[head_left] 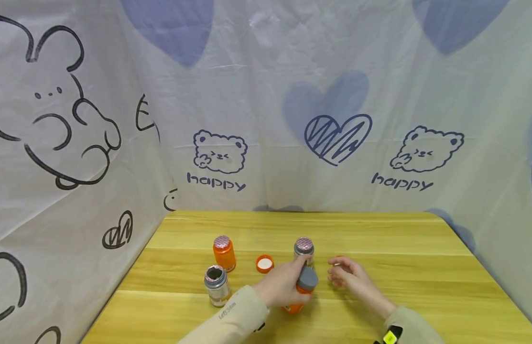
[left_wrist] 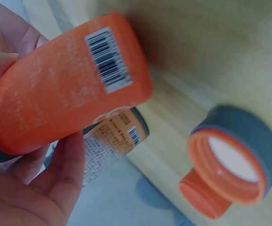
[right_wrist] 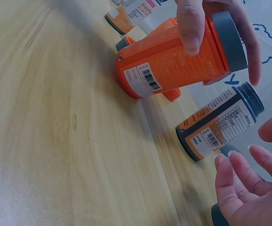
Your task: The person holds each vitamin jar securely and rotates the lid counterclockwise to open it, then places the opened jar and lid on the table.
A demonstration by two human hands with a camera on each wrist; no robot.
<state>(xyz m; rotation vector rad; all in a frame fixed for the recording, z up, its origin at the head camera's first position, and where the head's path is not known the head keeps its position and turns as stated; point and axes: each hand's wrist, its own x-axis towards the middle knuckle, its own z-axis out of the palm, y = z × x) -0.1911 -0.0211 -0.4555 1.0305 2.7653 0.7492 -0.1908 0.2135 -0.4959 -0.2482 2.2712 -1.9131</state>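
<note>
My left hand (head_left: pixel 279 285) grips an orange bottle (head_left: pixel 295 306) with a grey cap (head_left: pixel 308 278), its fingers and thumb around the sides. The bottle's barcode faces the left wrist camera, and its body leans low over the table. To the right, my right hand (head_left: pixel 351 281) holds nothing; its fingers (right_wrist: pixel 249 172) are loosely bent. A bit of orange (head_left: pixel 338 258) shows behind those fingers, mostly hidden. Just beyond the left hand stands a grey bottle (head_left: pixel 304 247) with foil over its mouth. In the right wrist view, a dark rounded edge (right_wrist: pixel 218 215) shows under the right palm.
On the left, an orange bottle (head_left: pixel 224 255) with foil over its mouth stands behind a grey bottle (head_left: pixel 217 286) whose foil is torn. An upturned orange-rimmed cap (head_left: pixel 264 263) with a white liner lies between them and the left hand. Printed cloth (head_left: pixel 266 95) hangs behind the wooden table (head_left: pixel 403 248).
</note>
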